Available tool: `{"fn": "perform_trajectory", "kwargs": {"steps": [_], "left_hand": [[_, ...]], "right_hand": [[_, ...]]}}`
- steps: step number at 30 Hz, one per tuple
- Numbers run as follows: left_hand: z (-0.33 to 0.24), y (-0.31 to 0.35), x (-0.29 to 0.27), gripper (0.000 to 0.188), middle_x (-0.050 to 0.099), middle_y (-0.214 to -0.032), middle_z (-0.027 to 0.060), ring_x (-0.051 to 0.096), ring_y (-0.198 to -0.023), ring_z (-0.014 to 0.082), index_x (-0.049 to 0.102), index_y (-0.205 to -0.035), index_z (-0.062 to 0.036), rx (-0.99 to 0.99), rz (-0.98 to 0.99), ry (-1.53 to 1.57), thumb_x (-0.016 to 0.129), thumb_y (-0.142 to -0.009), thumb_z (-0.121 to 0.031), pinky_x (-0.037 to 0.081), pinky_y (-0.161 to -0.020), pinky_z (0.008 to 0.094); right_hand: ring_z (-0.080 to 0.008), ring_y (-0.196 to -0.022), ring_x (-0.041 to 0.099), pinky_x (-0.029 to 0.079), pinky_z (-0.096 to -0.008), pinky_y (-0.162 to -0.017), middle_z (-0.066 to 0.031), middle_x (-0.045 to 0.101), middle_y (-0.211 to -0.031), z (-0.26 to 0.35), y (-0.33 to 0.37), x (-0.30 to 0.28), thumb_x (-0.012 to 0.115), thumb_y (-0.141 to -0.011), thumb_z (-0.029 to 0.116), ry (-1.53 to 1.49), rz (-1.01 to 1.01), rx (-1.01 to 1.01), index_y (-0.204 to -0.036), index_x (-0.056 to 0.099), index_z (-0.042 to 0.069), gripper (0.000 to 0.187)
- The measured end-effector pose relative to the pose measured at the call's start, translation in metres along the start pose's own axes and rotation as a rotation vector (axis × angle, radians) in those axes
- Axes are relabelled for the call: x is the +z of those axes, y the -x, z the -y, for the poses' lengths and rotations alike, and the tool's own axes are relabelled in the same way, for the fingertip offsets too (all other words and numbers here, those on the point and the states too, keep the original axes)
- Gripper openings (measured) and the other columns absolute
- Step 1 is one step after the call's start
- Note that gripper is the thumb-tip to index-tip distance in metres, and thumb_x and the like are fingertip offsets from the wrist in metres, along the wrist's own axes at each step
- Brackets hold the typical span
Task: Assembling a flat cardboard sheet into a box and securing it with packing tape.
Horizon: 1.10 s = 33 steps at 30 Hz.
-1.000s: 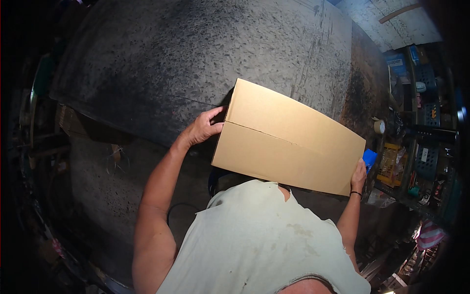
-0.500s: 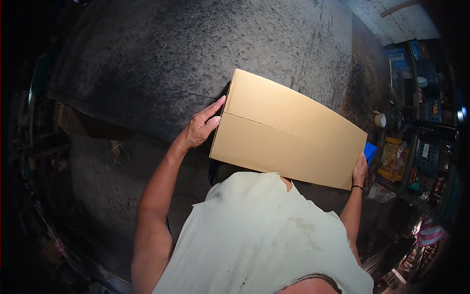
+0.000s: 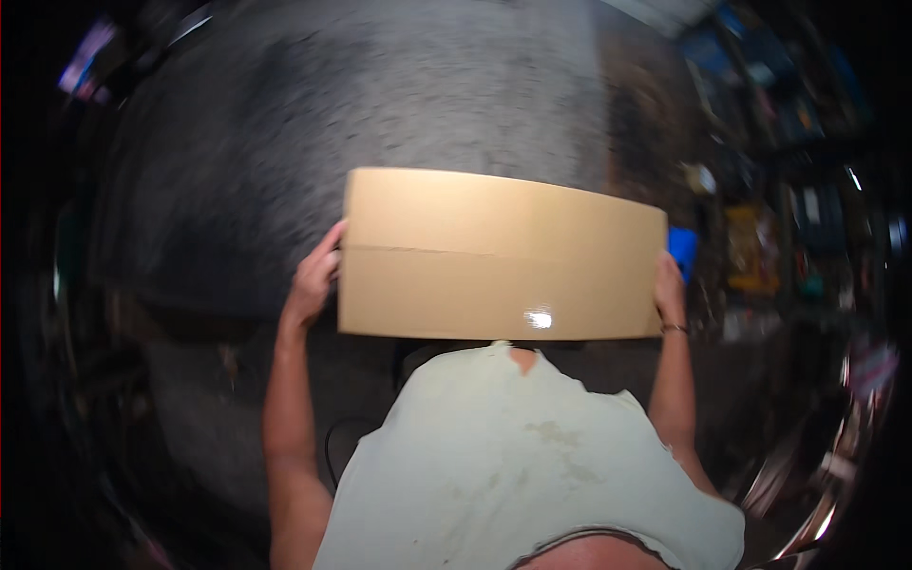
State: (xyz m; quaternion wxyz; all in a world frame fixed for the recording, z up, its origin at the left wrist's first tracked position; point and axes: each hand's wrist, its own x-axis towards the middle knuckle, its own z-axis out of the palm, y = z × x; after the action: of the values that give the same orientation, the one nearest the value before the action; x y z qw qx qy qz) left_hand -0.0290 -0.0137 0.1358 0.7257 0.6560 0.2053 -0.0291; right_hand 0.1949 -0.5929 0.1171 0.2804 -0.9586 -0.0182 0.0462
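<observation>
A long brown cardboard box (image 3: 503,261) lies across in front of my chest, its broad face toward me. A crease runs along that face, and a small glossy patch shines near its lower edge. My left hand (image 3: 312,283) grips the left end, fingers partly hidden behind it. At the right end my right hand (image 3: 671,293) holds the box, its fingers on the side edge. Just above that hand a bright blue thing (image 3: 682,249) sticks out beside the box; its kind cannot be made out.
Beyond the box spreads a large, worn grey tabletop (image 3: 456,104). A roll of tape (image 3: 701,179) sits at its right side. Shelves with blurred bins stand further right, a yellow basket (image 3: 752,249) among them. Dark clutter fills the left rim.
The box has turned counter-clockwise from a slant to nearly level and shifted left in view. Both hands have moved with it, still holding its ends. The surroundings are now blurred.
</observation>
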Motion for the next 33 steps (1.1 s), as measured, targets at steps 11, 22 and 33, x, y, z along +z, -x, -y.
{"fn": "perform_trajectory", "kwargs": {"steps": [11,22,33], "left_hand": [[-0.004,0.006,0.039,0.052,0.042,-0.143,0.0108,0.042,-0.129,0.0213,0.033,-0.144,-0.0002,0.096,-0.283,-0.368,0.035,-0.103,-0.033,0.034,-0.106,0.0338],[0.022,-0.005,0.029,0.05,0.053,-0.133,0.0072,0.049,-0.12,0.0174,0.044,-0.138,-0.0008,-0.198,-0.276,0.17,0.034,-0.102,-0.033,0.037,-0.102,0.0297],[0.014,-0.001,0.036,0.053,0.045,-0.143,0.0126,0.044,-0.129,0.0222,0.033,-0.145,-0.0005,0.019,-0.228,0.056,0.028,-0.102,-0.031,0.033,-0.106,0.0307]], "right_hand": [[-0.0411,-0.106,0.054,0.042,-0.0471,-0.09,-0.0244,0.06,-0.107,0.045,0.0,0.005,0.039,-0.097,0.045,-0.16,0.024,0.152,-0.104,0.059,0.005,0.045],[-0.0333,-0.113,0.056,0.042,-0.0361,-0.095,-0.0233,0.059,-0.121,0.002,-0.009,0.01,0.044,-0.099,0.04,-0.14,-0.005,0.057,-0.128,0.052,-0.001,0.051],[-0.0285,-0.108,0.061,0.045,-0.0342,-0.093,-0.0161,0.064,-0.119,0.039,-0.004,-0.026,0.049,-0.098,0.034,0.101,-0.214,0.164,-0.126,0.058,0.005,0.042]]}}
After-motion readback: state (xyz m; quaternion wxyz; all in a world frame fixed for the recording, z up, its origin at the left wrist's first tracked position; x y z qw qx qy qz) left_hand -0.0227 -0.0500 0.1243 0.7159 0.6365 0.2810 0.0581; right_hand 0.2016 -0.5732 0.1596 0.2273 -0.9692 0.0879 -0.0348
